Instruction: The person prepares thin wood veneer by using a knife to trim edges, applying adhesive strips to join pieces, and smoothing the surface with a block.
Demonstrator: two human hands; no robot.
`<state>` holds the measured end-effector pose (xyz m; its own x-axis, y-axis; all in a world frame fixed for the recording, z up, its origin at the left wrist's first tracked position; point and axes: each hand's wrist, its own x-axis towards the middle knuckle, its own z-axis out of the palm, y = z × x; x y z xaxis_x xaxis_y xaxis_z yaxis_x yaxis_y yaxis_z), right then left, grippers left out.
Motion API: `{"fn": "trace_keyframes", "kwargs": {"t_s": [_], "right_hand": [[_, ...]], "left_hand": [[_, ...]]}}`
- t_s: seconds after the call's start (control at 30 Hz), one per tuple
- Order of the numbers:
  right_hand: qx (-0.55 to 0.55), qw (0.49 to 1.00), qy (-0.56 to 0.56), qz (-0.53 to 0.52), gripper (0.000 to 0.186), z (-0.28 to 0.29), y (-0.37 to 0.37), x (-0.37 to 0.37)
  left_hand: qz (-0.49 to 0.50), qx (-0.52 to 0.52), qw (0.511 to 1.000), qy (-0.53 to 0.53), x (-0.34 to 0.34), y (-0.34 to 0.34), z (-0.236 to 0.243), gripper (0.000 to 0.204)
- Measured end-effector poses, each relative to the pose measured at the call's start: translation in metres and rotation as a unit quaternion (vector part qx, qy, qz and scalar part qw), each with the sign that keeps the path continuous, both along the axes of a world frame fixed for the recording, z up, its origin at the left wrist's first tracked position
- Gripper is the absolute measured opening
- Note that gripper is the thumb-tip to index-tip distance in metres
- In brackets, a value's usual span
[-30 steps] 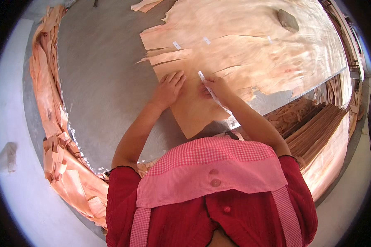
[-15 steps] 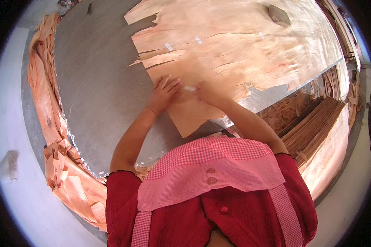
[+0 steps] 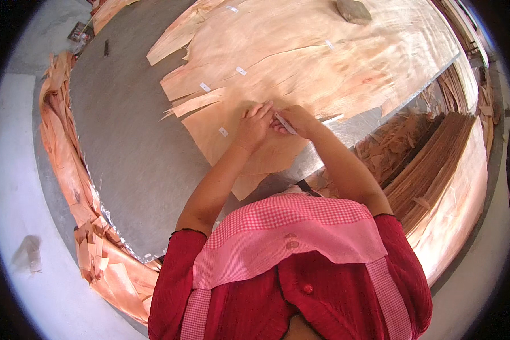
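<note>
A thin, pale wood veneer sheet (image 3: 277, 56) with splits and a ragged left edge lies on the grey table. Small white tape pieces sit across its splits; one tape piece (image 3: 224, 132) is just left of my left hand (image 3: 255, 126). That hand rests on the veneer with its fingers stretched forward, fingertips close to the other hand. Against the sheet's near part, my right hand (image 3: 298, 120) is closed on a white tape strip (image 3: 285, 124) slanting across its fingers. Some of the right fingertips are hidden.
A dark stone-like block (image 3: 354, 11) lies on the veneer's far part. Stacked veneer strips (image 3: 430, 170) and scraps (image 3: 388, 139) are at the right, below the table's edge. More veneer scraps (image 3: 68, 153) hang along the left edge of the grey tabletop (image 3: 130, 136).
The tape piece formerly between my hands now lies on the veneer, left of them. Both hands have come closer together, and a tape strip shows in the right one. The view has shifted.
</note>
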<state>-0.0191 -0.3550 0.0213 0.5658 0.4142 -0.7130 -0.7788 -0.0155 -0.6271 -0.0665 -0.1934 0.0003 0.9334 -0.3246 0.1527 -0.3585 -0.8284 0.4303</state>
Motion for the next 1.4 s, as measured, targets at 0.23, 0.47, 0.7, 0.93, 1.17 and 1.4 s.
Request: {"fn": "trace_keyframes", "kwargs": {"t_s": [0.23, 0.47, 0.7, 0.93, 1.17, 1.4], "right_hand": [[-0.395, 0.769, -0.453, 0.216, 0.017, 0.011, -0.066, 0.033], [-0.166, 0.947, -0.208, 0.177, 0.02, 0.016, 0.013, 0.029], [-0.044, 0.978, -0.175, 0.104, 0.02, 0.003, 0.124, 0.023], [-0.08, 0.978, -0.165, 0.098, 0.023, -0.027, 0.178, 0.039], [-0.374, 0.489, -0.608, 0.501, 0.015, -0.04, 0.133, 0.109], [-0.577, 0.57, -0.541, 0.224, 0.02, 0.015, -0.089, 0.234]], "left_hand": [[0.015, -0.001, 1.0, 0.004, -0.006, 0.005, 0.002, 0.039], [0.24, 0.152, 0.957, -0.066, 0.016, 0.068, 0.011, 0.058], [0.25, 0.019, 0.967, -0.049, -0.007, 0.124, -0.009, 0.053], [0.239, 0.072, 0.968, 0.0, -0.002, 0.117, 0.017, 0.05], [0.232, 0.228, 0.944, -0.052, 0.011, 0.118, -0.009, 0.049], [0.211, 0.141, 0.966, -0.045, 0.005, 0.124, -0.008, 0.041]]}}
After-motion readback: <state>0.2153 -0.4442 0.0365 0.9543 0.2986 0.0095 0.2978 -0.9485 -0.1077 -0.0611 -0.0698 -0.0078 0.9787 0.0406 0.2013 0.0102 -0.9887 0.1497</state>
